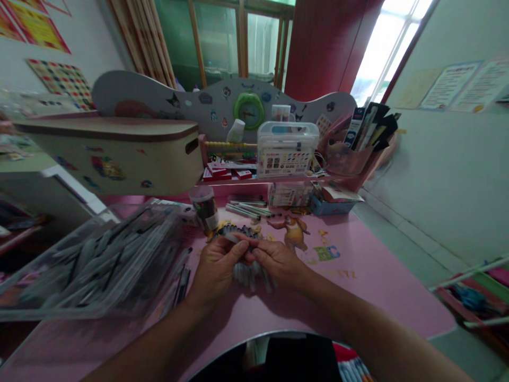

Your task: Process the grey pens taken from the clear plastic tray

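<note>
My left hand (218, 261) and my right hand (278, 259) meet over the middle of the pink desk, fingertips pinched together. A small pale translucent piece shows between the left thumb and fingers; blur and the fingers hide what it is. The right fingertips press close beside it, and whatever they grip is hidden. Beneath both hands lies a bunch of pens (249, 277) with clear barrels towards me and dark tips at the far end. Beyond them is a row of loose pale pens (243, 210).
At the left stands a clear plastic bin (99, 265) full of pens. A clear cup (204, 208) of pens is behind my hands. A marker case (287, 151), a blue box (333, 204) and a green clock (248, 111) are at the back. A pen holder (352, 154) is at the right.
</note>
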### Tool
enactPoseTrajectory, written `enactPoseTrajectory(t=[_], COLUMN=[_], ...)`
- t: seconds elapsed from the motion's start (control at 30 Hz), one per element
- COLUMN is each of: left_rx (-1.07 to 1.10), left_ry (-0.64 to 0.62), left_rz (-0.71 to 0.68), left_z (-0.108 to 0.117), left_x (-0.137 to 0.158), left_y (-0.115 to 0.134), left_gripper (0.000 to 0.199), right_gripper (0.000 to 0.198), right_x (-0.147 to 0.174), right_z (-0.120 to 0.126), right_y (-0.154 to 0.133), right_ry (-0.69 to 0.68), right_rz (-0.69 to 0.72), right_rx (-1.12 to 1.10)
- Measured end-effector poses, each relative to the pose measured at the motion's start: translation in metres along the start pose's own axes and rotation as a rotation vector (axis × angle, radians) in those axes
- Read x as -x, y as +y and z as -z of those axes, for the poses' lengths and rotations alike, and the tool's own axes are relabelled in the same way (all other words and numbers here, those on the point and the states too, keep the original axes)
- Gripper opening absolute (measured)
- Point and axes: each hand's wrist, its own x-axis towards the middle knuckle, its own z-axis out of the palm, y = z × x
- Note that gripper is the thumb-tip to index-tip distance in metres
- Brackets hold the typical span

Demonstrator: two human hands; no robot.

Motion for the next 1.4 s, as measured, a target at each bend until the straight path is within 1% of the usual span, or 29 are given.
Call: enactPoseTrajectory(t=[0.1,0.17,0.27,0.33,0.4,0.47,0.53,0.57,0.6,0.67,0.7,0.77,0.87,0.93,0.97,1.07,1.13,1.17,1.23,1.33,1.4], left_rx=[0.043,0.100,0.145,0.130,0.111,0.109,0.122,0.127,0.126,0.111,0.098,0.073,0.069,0.077,0.077,0.053,0.062,0.077,0.100,0.080,0.067], left_ry=[-0.017,-0.062,-0.160,-0.229,-0.282,-0.297,-0.245,-0.198,-0.147,-0.056,-0.021,0.025,0.054,0.059,0.063,0.079,0.081,0.076,0.028,-0.065,-0.087], left_rz=[0.010,0.052,0.102,0.093,0.080,0.085,0.102,0.105,0.104,0.090,0.079,0.069,0.106,0.121,0.114,0.073,0.074,0.083,0.103,0.101,0.084], left_z=[0.000,0.002,0.005,0.006,0.007,0.006,0.004,0.003,0.002,-0.001,-0.002,-0.004,-0.006,-0.006,-0.006,-0.004,-0.004,-0.003,-0.002,0.000,0.001], left_x=[-0.002,-0.005,-0.007,-0.006,-0.004,-0.002,-0.001,-0.001,-0.002,-0.003,-0.004,-0.005,-0.002,0.000,0.000,0.000,-0.001,-0.001,-0.003,-0.005,-0.006], left_y=[-0.002,-0.004,-0.006,-0.004,-0.001,0.000,0.000,-0.001,-0.002,-0.004,-0.005,-0.006,-0.006,-0.007,-0.007,-0.006,-0.004,-0.003,-0.002,-0.004,-0.006], left_gripper=[0.036,0.036,0.034,0.032,0.029,0.028,0.030,0.032,0.033,0.036,0.036,0.037,0.036,0.033,0.032,0.031,0.030,0.030,0.028,0.027,0.027], right_gripper=[0.030,0.029,0.035,0.038,0.040,0.039,0.037,0.034,0.029,0.018,0.014,0.017,0.027,0.031,0.031,0.024,0.018,0.018,0.023,0.029,0.033], right_x=[-0.001,-0.001,0.000,0.002,0.004,0.004,0.003,0.002,0.002,0.000,0.000,0.001,0.004,0.005,0.005,0.005,0.003,0.002,0.001,0.000,0.000], right_z=[-0.001,0.000,0.005,0.008,0.011,0.011,0.010,0.009,0.007,0.004,0.002,-0.002,-0.007,-0.008,-0.007,-0.002,0.002,0.004,0.007,0.010,0.011], right_y=[0.000,0.002,0.002,0.001,0.001,0.002,0.003,0.003,0.002,0.000,-0.001,-0.003,-0.004,-0.005,-0.005,-0.005,-0.002,0.001,0.008,0.016,0.017], right_ry=[0.016,-0.024,-0.149,-0.244,-0.342,-0.404,-0.375,-0.318,-0.238,-0.061,0.009,0.087,0.110,0.109,0.101,0.056,0.032,0.022,-0.005,-0.092,-0.138], right_rz=[-0.026,-0.111,-0.330,-0.461,-0.531,-0.549,-0.507,-0.451,-0.377,-0.219,-0.163,-0.134,-0.204,-0.217,-0.199,-0.120,-0.105,-0.109,-0.129,-0.148,-0.140], right_rx=[-0.047,-0.156,-0.448,-0.653,-0.789,-0.841,-0.769,-0.661,-0.504,-0.118,0.061,0.320,0.513,0.544,0.525,0.406,0.337,0.306,0.241,0.098,0.030])
